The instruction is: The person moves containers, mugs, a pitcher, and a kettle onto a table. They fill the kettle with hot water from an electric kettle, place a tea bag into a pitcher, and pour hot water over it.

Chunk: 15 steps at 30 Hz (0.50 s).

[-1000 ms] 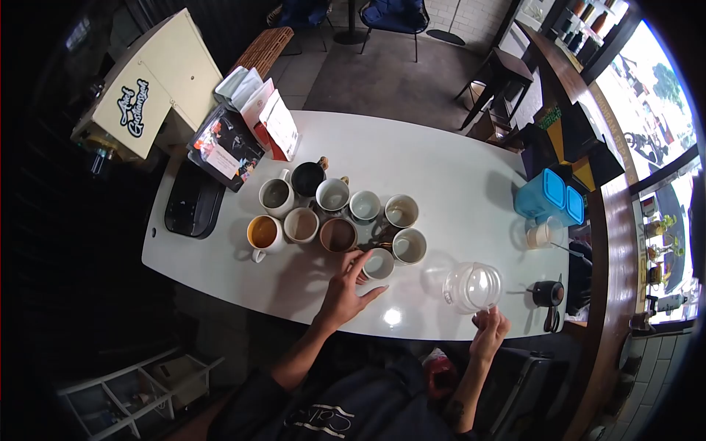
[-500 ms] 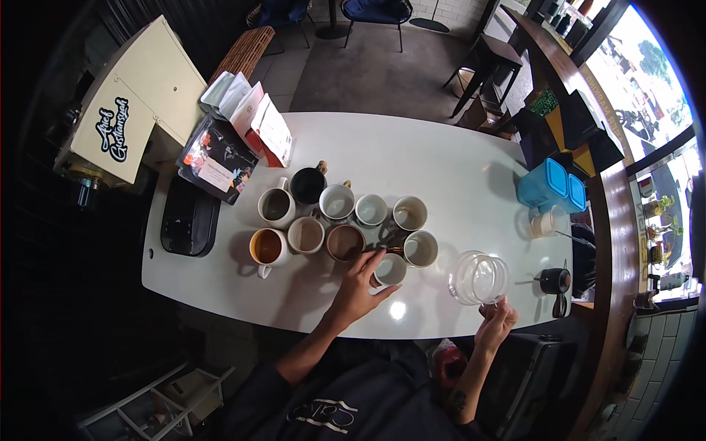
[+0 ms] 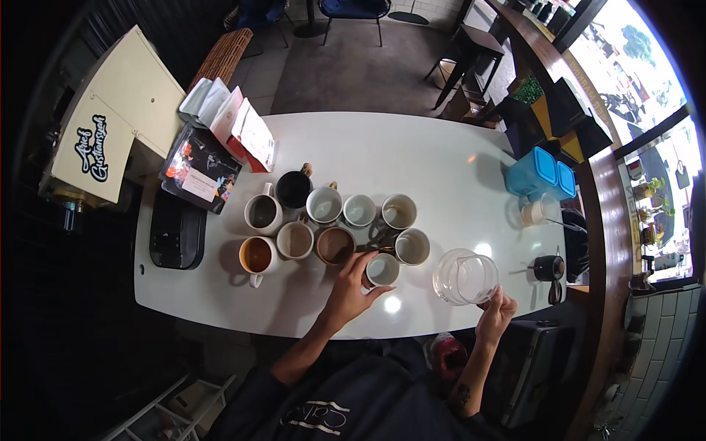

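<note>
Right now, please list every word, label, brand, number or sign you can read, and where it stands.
"Arief Gustiansyah": cream boxy machine.
"Cal", rest unclear: black cloth top.
Too small or blurred: black flower-printed flat package, white-and-red upright paper packet, yellow lettering near the window.

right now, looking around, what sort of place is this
Probably a café or coffee bar: many cups stand on the white table, the right hand holds a glass jug, and a stool and blue chairs stand beyond.
</note>
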### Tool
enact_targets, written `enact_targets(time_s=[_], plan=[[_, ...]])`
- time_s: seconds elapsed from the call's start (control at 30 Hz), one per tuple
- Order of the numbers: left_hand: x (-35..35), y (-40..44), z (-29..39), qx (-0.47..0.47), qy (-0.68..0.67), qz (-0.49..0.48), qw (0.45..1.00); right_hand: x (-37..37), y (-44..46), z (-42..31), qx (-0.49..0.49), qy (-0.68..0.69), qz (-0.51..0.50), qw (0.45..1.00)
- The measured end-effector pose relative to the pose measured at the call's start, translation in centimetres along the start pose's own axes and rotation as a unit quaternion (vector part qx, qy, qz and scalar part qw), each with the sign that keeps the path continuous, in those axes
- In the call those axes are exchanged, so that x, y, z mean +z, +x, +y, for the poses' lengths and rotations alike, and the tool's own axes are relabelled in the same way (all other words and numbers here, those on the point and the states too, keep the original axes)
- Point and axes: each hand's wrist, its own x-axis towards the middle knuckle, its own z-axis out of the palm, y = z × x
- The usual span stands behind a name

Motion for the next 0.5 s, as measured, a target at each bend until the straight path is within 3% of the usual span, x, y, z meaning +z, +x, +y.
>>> enact_targets(time_s=[0.1, 0.17, 0.2, 0.3, 0.43, 0.5], plan=[[0.0, 0.0, 0.0, -0.003, 0.003, -0.003, 1.000, -0.4, 0.7, -0.1, 0.028, 0.014, 0.000, 1.000], [0.2, -0.1, -0.3, -0.025, -0.004, -0.006, 1.000, 0.2, 0.7, 0.0, -0.025, -0.048, 0.031, 0.998], [0.1, -0.1, -0.1, -0.017, 0.012, -0.008, 1.000, 0.1, 0.4, 0.0, 0.008, -0.051, 0.005, 0.999], [-0.1, 0.2, 0.2, 0.024, 0.035, 0.005, 0.999, -0.2, -0.2, -0.7, -0.016, -0.105, -0.077, 0.991], [0.1, 0.0, 0.1, -0.011, 0.012, -0.004, 1.000, -1.1, -0.1, 0.5, -0.014, -0.091, -0.038, 0.995], [-0.1, -0.1, 0.5, -0.026, 0.015, -0.018, 0.999, 0.0, 0.0, -0.4, -0.074, -0.069, -0.005, 0.995]])
